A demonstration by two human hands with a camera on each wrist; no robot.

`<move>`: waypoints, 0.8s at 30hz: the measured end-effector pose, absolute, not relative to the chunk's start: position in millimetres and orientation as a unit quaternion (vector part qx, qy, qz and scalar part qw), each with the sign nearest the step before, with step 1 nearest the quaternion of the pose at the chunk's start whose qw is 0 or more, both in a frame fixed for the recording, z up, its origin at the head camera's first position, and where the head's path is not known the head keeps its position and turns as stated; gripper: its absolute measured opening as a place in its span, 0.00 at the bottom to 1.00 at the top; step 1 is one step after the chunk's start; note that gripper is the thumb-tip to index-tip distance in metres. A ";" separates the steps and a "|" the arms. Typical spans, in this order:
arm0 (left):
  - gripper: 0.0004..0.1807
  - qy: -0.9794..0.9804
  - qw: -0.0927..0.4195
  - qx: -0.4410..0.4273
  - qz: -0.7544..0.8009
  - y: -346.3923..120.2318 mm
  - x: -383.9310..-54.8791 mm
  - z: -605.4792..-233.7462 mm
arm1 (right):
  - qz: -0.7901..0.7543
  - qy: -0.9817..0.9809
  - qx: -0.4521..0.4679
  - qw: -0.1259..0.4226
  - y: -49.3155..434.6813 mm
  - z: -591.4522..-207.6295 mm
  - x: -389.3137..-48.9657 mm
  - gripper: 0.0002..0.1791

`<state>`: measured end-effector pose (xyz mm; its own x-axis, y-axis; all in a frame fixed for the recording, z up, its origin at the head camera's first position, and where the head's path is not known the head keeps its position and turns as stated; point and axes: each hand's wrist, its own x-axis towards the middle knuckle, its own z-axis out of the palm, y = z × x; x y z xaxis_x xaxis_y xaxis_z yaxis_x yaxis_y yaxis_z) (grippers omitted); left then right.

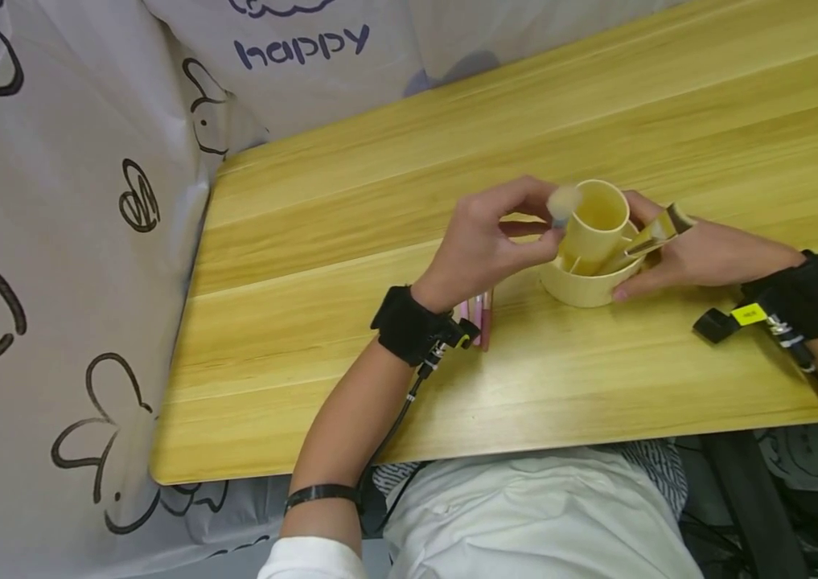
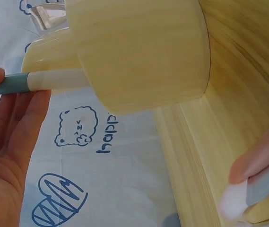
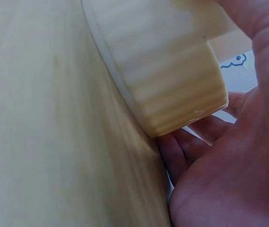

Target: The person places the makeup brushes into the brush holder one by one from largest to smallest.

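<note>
With my left grip (image 1: 491, 229) I pinch a brush (image 1: 565, 199) just below its soft, pale, round tip. The tip points up. The bit by my thumb is blue-grey, and the stick under it is cream. In the left wrist view the low end of the stick goes out of sight behind the rim of a pale yellow holder (image 1: 582, 291).

With my right grip (image 1: 691, 249) I hold that holder from its right side. My thumb is on the near side of its wall, and my fingers curl round the far side. The holder stands up on the counter (image 1: 322, 338), right of my left grip. It is low and round. A taller yellow cup (image 1: 589, 241) stands up inside it. A shiny gold tube (image 1: 651, 236) sits in the right part of the holder and leans to the right.

A bit nearer to me, some pink sticks (image 1: 479, 318) lie on the counter by my left wrist. Part of them is hidden there. I wear a black band on each wrist. At the left and far sides hangs a white cloth (image 1: 76, 265) with black drawings, and its far part says "happy". My white clothes (image 1: 524, 515) show at the near edge.
</note>
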<state>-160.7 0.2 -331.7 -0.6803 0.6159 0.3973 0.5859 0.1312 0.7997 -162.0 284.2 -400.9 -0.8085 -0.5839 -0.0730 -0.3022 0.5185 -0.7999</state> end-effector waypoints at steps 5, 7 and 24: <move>0.14 0.756 0.030 0.401 0.517 1.6 -161.8 -335.7 | -0.416 0.855 -0.259 0.169 284.1 -401.7 -161.8 0.61; 0.13 0.758 0.035 0.401 0.513 2.1 -162.3 -337.5 | -0.415 0.856 -0.259 0.168 284.0 -402.0 -161.8 0.61; 0.16 0.795 0.079 0.392 0.457 -9.3 -168.4 -329.1 | -0.414 0.854 -0.264 0.171 285.5 -399.9 -160.7 0.62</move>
<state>-168.4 -9.3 -329.1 -0.6806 0.6947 0.2327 0.5510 0.2760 0.7875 -160.7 285.5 -399.9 -0.8018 -0.5930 -0.0739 -0.3095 0.5179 -0.7975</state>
